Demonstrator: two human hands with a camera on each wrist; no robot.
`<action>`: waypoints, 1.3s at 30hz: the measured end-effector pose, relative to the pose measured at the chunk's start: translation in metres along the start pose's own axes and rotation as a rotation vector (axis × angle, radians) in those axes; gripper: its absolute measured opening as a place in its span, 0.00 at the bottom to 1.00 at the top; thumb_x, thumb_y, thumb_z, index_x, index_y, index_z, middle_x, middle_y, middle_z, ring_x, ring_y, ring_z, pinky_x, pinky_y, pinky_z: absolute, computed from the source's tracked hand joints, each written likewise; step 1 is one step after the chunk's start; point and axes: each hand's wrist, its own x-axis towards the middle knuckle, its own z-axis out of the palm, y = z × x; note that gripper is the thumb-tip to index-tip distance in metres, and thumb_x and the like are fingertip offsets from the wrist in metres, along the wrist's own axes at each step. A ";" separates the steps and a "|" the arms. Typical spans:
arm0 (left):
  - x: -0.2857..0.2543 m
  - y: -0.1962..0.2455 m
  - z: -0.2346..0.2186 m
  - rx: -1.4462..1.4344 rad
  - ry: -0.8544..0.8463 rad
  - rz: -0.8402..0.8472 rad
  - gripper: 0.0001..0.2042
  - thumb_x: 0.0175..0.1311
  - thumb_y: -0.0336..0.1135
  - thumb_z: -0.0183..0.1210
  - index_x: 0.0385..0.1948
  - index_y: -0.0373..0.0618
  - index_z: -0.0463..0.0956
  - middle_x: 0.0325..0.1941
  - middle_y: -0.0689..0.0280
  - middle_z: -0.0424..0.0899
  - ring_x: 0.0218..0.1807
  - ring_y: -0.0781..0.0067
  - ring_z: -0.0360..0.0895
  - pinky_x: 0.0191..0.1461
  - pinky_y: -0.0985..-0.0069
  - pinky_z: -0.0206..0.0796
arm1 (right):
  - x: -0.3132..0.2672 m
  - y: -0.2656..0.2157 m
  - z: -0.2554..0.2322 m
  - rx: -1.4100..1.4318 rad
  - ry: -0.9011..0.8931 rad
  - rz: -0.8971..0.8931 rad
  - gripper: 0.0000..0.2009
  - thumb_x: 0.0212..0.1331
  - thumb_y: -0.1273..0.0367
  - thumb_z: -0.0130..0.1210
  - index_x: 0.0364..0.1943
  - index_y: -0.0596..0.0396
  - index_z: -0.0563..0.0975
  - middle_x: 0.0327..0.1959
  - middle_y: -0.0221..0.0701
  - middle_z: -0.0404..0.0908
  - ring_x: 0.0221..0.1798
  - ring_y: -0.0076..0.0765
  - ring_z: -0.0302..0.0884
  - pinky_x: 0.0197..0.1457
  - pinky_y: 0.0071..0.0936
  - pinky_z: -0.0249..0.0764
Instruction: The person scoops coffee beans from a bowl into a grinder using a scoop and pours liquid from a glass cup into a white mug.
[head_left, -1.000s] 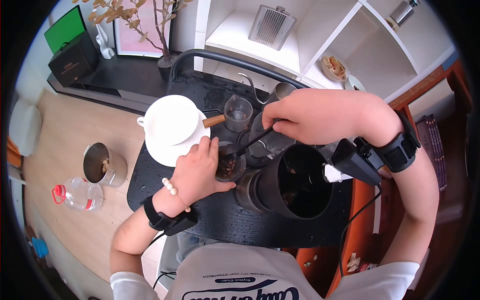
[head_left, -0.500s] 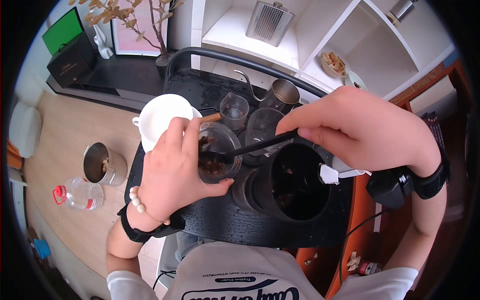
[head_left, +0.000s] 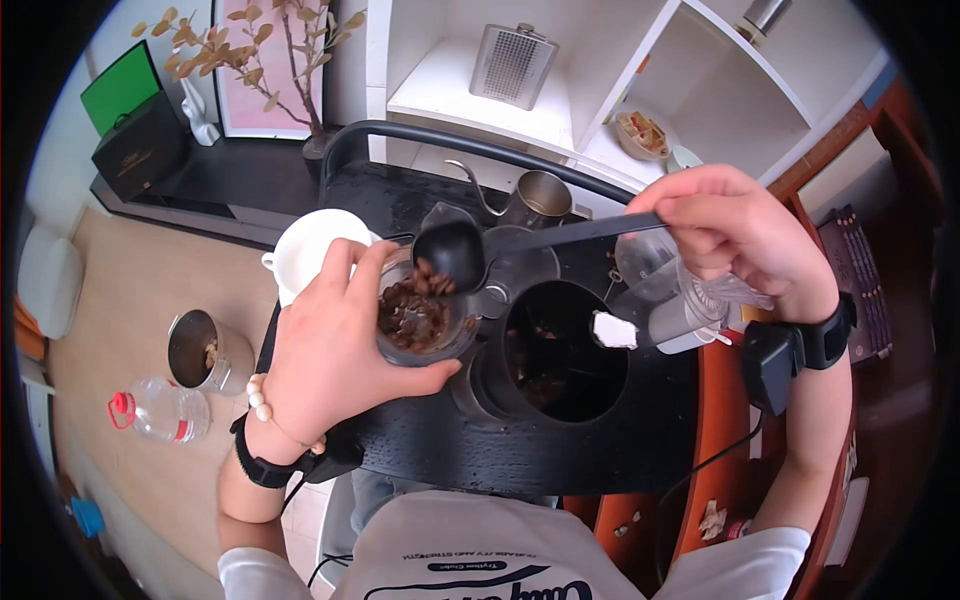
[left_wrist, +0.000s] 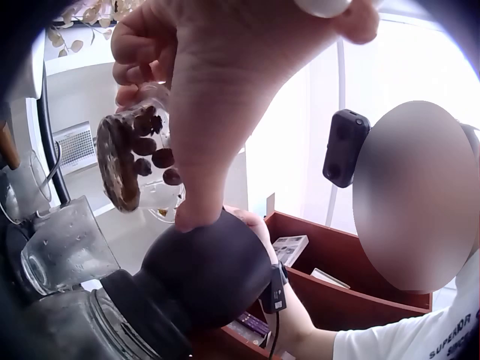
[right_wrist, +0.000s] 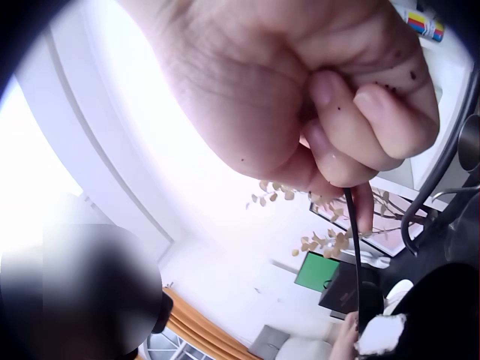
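Observation:
My left hand (head_left: 330,325) grips a clear glass cup (left_wrist: 156,196) of brown coffee beans (head_left: 408,316), its thumb and fingers around the sides. The left wrist view shows the cup tilted, beans lying against its wall. Between thumb and fingers of my right hand (head_left: 735,225) is the handle of a black scoop (head_left: 582,233). The scoop's bowl is over the cup's far rim, with some beans at its lower edge. Just right of the cup stands a grinder with a wide black hopper (head_left: 570,385), and a white piece (head_left: 614,330) shows at the hopper's right rim.
A white cup (head_left: 318,240) stands left on the black table (head_left: 520,465). Behind the hands are a glass server (head_left: 535,265) and a steel gooseneck kettle (head_left: 540,200). Clear plastic and glass items (head_left: 650,260) crowd the right side. A steel pot (head_left: 205,350) and plastic bottle (head_left: 165,410) are on the floor.
My left hand has lifted the cup up and left from the table. The scoop has come up out of the beans, and my right hand has moved farther right with its handle.

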 end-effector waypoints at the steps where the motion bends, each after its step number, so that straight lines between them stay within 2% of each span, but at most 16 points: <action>1: -0.001 -0.001 0.001 0.002 -0.016 -0.014 0.39 0.27 0.51 0.68 0.45 0.37 0.65 0.37 0.60 0.67 0.34 0.62 0.73 0.33 0.70 0.68 | -0.010 0.002 -0.004 0.002 0.011 0.000 0.11 0.60 0.73 0.41 0.42 0.63 0.73 0.09 0.16 0.51 0.09 0.11 0.42 0.12 0.14 0.39; 5: -0.013 -0.012 0.012 -0.003 -0.072 -0.020 0.39 0.27 0.52 0.67 0.45 0.37 0.65 0.37 0.60 0.67 0.33 0.61 0.74 0.34 0.70 0.68 | -0.061 0.017 -0.019 0.063 0.175 -0.144 0.12 0.60 0.71 0.41 0.40 0.65 0.72 0.09 0.16 0.51 0.09 0.11 0.43 0.12 0.14 0.40; 7: -0.017 -0.015 0.016 -0.004 -0.111 -0.039 0.39 0.27 0.53 0.66 0.45 0.38 0.66 0.38 0.59 0.67 0.33 0.61 0.74 0.34 0.71 0.68 | -0.084 0.031 -0.022 0.106 0.313 -0.215 0.12 0.60 0.71 0.43 0.43 0.62 0.74 0.09 0.15 0.52 0.10 0.11 0.44 0.14 0.13 0.40; 10: -0.020 -0.018 0.023 0.007 -0.158 -0.070 0.39 0.27 0.53 0.66 0.44 0.37 0.66 0.38 0.59 0.67 0.34 0.60 0.74 0.34 0.71 0.69 | -0.101 0.049 -0.015 0.056 0.409 -0.218 0.11 0.60 0.71 0.43 0.42 0.61 0.74 0.10 0.15 0.55 0.11 0.10 0.45 0.14 0.13 0.40; 11: -0.021 -0.019 0.026 0.016 -0.155 -0.067 0.39 0.27 0.53 0.66 0.44 0.37 0.66 0.38 0.59 0.67 0.34 0.60 0.74 0.34 0.70 0.69 | -0.104 0.051 -0.005 0.049 0.450 -0.154 0.10 0.59 0.72 0.45 0.40 0.60 0.75 0.13 0.15 0.60 0.13 0.10 0.47 0.16 0.13 0.42; 13: -0.021 -0.018 0.029 0.024 -0.153 -0.060 0.39 0.27 0.53 0.67 0.44 0.37 0.66 0.39 0.59 0.67 0.34 0.60 0.74 0.34 0.70 0.69 | -0.106 0.053 0.010 -0.168 0.547 -0.089 0.10 0.58 0.73 0.45 0.39 0.60 0.77 0.15 0.17 0.64 0.16 0.09 0.48 0.18 0.12 0.44; 15: -0.021 -0.017 0.029 0.013 -0.156 -0.059 0.39 0.27 0.53 0.67 0.45 0.38 0.66 0.39 0.59 0.67 0.35 0.59 0.74 0.35 0.70 0.69 | -0.108 0.052 0.021 -0.345 0.558 -0.121 0.09 0.57 0.75 0.45 0.37 0.62 0.76 0.21 0.22 0.72 0.22 0.14 0.60 0.26 0.13 0.56; 17: -0.021 -0.015 0.028 -0.018 -0.175 -0.094 0.38 0.26 0.50 0.66 0.45 0.39 0.66 0.40 0.59 0.67 0.37 0.58 0.73 0.38 0.69 0.68 | -0.112 0.054 0.025 -0.435 0.543 -0.146 0.09 0.56 0.75 0.45 0.36 0.63 0.76 0.24 0.25 0.75 0.25 0.18 0.65 0.30 0.14 0.61; 21: -0.021 -0.012 0.025 -0.052 -0.201 -0.140 0.37 0.25 0.47 0.66 0.45 0.40 0.65 0.40 0.59 0.67 0.39 0.57 0.72 0.42 0.68 0.66 | -0.113 0.058 0.030 -0.485 0.572 -0.194 0.09 0.55 0.75 0.44 0.36 0.63 0.76 0.23 0.29 0.76 0.24 0.19 0.67 0.30 0.15 0.62; 25: -0.019 -0.013 0.023 -0.044 -0.202 -0.142 0.37 0.25 0.46 0.66 0.45 0.40 0.65 0.40 0.59 0.67 0.40 0.57 0.72 0.43 0.68 0.66 | -0.118 0.066 0.032 -0.708 0.615 -0.359 0.09 0.53 0.75 0.45 0.35 0.62 0.76 0.23 0.33 0.77 0.21 0.24 0.69 0.28 0.17 0.64; 27: -0.020 -0.016 0.024 0.016 -0.134 -0.033 0.39 0.27 0.53 0.66 0.45 0.38 0.65 0.39 0.59 0.67 0.35 0.59 0.74 0.35 0.70 0.69 | -0.119 0.069 0.035 -0.765 0.629 -0.411 0.09 0.53 0.74 0.46 0.35 0.62 0.77 0.22 0.33 0.77 0.20 0.25 0.70 0.27 0.18 0.64; 29: -0.020 -0.017 0.026 0.008 -0.131 -0.027 0.39 0.27 0.53 0.66 0.45 0.38 0.65 0.39 0.59 0.67 0.35 0.59 0.74 0.35 0.70 0.69 | -0.122 0.069 0.037 -0.831 0.670 -0.421 0.09 0.53 0.73 0.46 0.34 0.61 0.77 0.22 0.34 0.77 0.19 0.27 0.70 0.26 0.18 0.63; 33: -0.020 -0.017 0.028 0.001 -0.152 -0.028 0.39 0.27 0.53 0.66 0.45 0.37 0.65 0.39 0.59 0.68 0.35 0.59 0.75 0.36 0.70 0.69 | -0.127 0.072 0.040 -0.744 0.644 -0.316 0.10 0.54 0.73 0.45 0.34 0.61 0.77 0.23 0.33 0.78 0.20 0.25 0.70 0.25 0.18 0.63; 36: -0.020 -0.017 0.032 -0.003 -0.175 -0.042 0.39 0.28 0.53 0.66 0.45 0.37 0.66 0.39 0.59 0.68 0.36 0.60 0.75 0.36 0.70 0.69 | -0.135 0.086 0.038 -0.619 0.735 -0.306 0.10 0.56 0.71 0.45 0.36 0.62 0.76 0.18 0.28 0.74 0.17 0.20 0.65 0.22 0.15 0.58; 38: -0.020 -0.018 0.035 0.006 -0.189 -0.038 0.39 0.28 0.54 0.65 0.45 0.37 0.66 0.39 0.59 0.68 0.36 0.60 0.75 0.36 0.71 0.69 | -0.144 0.100 0.034 -0.065 0.732 -0.283 0.12 0.59 0.70 0.43 0.40 0.64 0.73 0.11 0.22 0.64 0.12 0.14 0.55 0.17 0.14 0.50; 39: -0.020 -0.018 0.038 0.015 -0.201 -0.035 0.39 0.29 0.54 0.65 0.45 0.36 0.67 0.39 0.59 0.69 0.36 0.61 0.75 0.36 0.71 0.69 | -0.146 0.104 0.034 -0.063 0.733 -0.281 0.12 0.59 0.70 0.43 0.40 0.64 0.73 0.11 0.22 0.64 0.12 0.14 0.55 0.17 0.14 0.50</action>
